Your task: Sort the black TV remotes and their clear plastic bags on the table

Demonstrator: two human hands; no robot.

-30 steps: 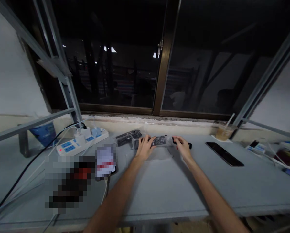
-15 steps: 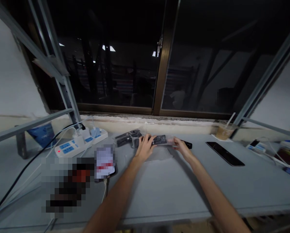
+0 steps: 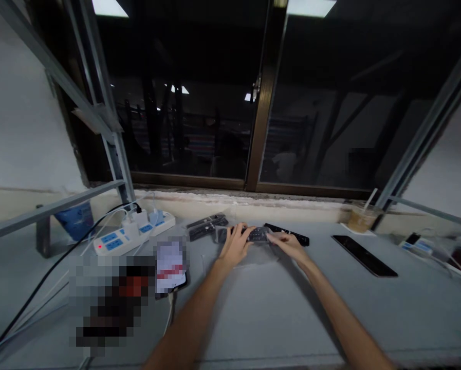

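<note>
Workshop bench at night: grey table [image 3: 276, 308] under steel racking [image 3: 110, 139], power strip [image 3: 133, 234] with plugs, remotes [image 3: 207, 226], dark window [image 3: 199, 103].

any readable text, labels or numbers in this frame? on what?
None legible.
Black remote in clear plastic bag, under both hands: button markings too small.
White power strip with blue sockets: print too small.
White card with red band: pixelated out.
Dark flat phone: blank.
</note>
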